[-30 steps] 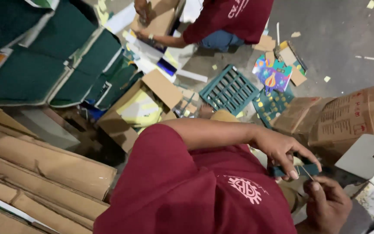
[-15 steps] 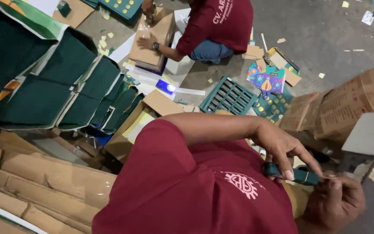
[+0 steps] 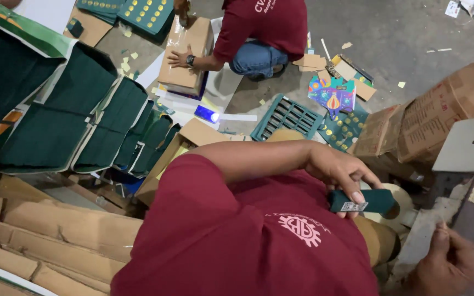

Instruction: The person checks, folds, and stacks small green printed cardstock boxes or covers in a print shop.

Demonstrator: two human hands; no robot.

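Note:
My left hand reaches across my maroon shirt and grips a small dark green box with a printed square code on its side. The thumb presses on the box's near face. My right hand is low at the right, fingers curled, beside a grey-white board; whether it holds anything is hidden. My tan trouser leg lies under the box.
A co-worker in a maroon shirt crouches ahead, pressing on a brown carton. Dark green folded cases are stacked at left, corrugated cardboard lies below them, and a teal tray, colourful prints and brown boxes cover the floor.
The view has swung, showing more of the co-worker. My left hand now grips the green box more squarely, and my right hand has dropped away from it toward the lower right.

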